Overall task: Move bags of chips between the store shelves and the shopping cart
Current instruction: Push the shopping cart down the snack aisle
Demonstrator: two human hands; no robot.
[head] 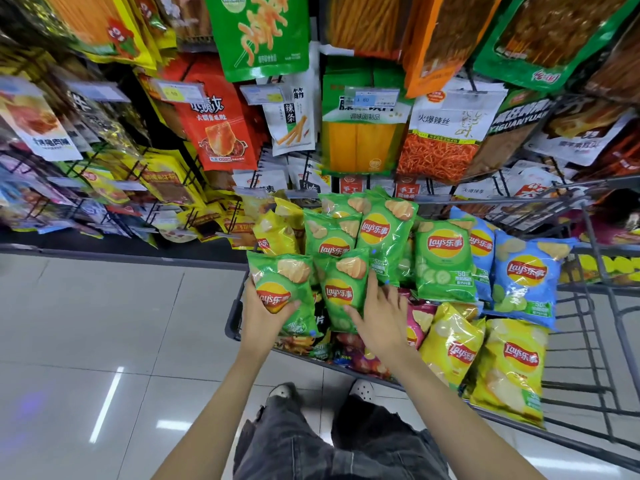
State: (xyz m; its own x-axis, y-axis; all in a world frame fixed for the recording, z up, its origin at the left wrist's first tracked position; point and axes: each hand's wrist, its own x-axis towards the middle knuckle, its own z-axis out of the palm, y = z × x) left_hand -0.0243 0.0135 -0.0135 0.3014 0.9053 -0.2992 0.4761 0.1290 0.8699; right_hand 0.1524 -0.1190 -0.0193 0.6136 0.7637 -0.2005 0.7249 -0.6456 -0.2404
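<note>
A metal shopping cart (588,306) holds several Lay's chip bags in green, blue and yellow. My left hand (265,311) grips a green Lay's bag (282,289) by its lower part at the cart's near left corner. My right hand (379,315) grips a second green Lay's bag (341,289) at its right edge, thumb on the front and fingers behind it. Both bags stand upright side by side above the cart's load. More green bags (386,233) lie behind them.
Store shelves (221,140) with hanging snack packs fill the view above and to the left of the cart. Blue bags (526,275) and yellow bags (509,365) lie at the cart's right. Grey tiled floor (104,323) spreads to the left. My legs and shoes show below.
</note>
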